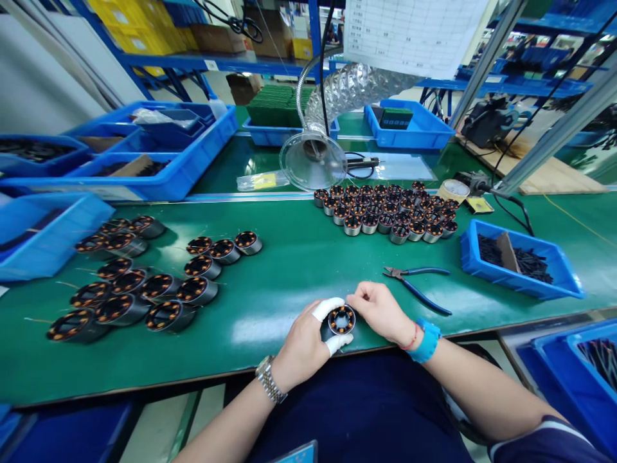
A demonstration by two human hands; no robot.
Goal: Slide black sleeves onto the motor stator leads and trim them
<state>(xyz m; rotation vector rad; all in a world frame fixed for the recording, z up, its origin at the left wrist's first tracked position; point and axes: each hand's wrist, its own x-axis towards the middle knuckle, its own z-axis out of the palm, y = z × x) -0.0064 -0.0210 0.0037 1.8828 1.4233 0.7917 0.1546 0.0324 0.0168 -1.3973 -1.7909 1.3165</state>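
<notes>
As the left hand [304, 342] holds one stator [341, 332], one cutter [398, 274] rests.

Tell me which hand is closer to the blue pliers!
Right. The right hand is just left of the pliers; the left hand is farther left, holding a ring.

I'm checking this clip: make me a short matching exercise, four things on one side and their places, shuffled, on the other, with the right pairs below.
Things:
1. Pliers
2. Wristwatch
3. Wound metal core nearest the person
4. Clear funnel-shaped hood

Places:
A. At the end of the silver duct
B. Held in the left hand
C. Lying on the green work surface
D. Around the left wrist

Right pairs: 1-C, 2-D, 3-B, 4-A
</notes>
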